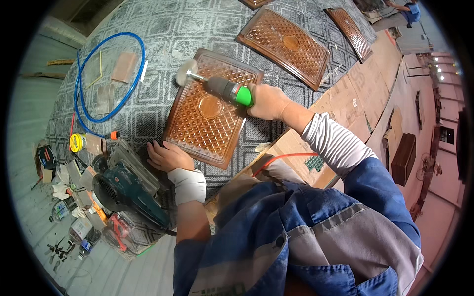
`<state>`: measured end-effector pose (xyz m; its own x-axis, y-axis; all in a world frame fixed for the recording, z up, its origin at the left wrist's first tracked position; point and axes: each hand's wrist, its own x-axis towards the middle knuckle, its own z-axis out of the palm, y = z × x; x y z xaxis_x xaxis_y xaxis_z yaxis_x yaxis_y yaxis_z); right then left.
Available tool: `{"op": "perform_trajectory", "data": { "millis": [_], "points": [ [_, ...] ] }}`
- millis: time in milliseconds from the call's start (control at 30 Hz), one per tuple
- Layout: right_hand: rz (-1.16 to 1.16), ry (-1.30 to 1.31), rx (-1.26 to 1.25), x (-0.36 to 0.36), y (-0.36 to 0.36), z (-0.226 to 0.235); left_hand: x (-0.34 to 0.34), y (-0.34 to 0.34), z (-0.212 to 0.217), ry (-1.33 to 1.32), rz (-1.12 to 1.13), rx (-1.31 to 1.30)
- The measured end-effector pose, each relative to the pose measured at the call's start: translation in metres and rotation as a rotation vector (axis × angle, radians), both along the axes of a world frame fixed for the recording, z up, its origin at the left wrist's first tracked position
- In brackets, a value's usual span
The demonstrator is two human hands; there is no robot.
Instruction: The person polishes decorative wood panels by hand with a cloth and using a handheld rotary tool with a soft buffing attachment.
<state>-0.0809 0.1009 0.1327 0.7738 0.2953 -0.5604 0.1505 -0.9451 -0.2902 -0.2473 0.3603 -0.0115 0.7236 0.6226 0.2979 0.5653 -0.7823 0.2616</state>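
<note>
My right hand is wrapped round the green rear end of a handheld rotary grinder. A thin shaft leads from its dark front to a pale round disc, blurred, over the upper left edge of a carved wooden panel. This brown, glossy panel has a diamond-patterned face and a plain oval in the middle, and lies tilted on patterned carpet. My left hand rests with fingers stretched out at the panel's lower left corner and holds nothing.
A dark green belt sander sits close to my left forearm. A blue hose lies coiled at the left, with bottles and tools below. More carved panels lie beyond. Cardboard covers the right side; another person is far right.
</note>
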Motion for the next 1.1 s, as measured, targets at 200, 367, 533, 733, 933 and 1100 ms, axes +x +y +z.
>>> {"op": "perform_trajectory", "data": {
  "millis": [200,367,533,733,933,1100],
  "points": [
    [0.030,0.045,0.045,-0.017,0.006,-0.002,0.002,-0.002,0.011,-0.056,-0.043,-0.028],
    [0.174,0.101,0.044,-0.055,0.027,0.000,0.003,0.000,0.004,-0.124,-0.059,-0.027],
    [0.065,0.008,0.047,-0.040,0.019,-0.009,0.004,0.003,0.007,-0.177,-0.123,-0.014],
    [0.198,0.024,0.097,-0.080,0.034,-0.011,0.005,0.006,0.000,-0.220,-0.120,0.018],
    [0.139,0.007,0.057,-0.081,0.031,-0.008,-0.016,0.019,0.010,-0.156,-0.238,-0.282],
    [0.221,0.057,0.049,-0.105,0.049,-0.002,-0.033,0.012,0.019,0.114,-0.265,-0.139]
  ]
}}
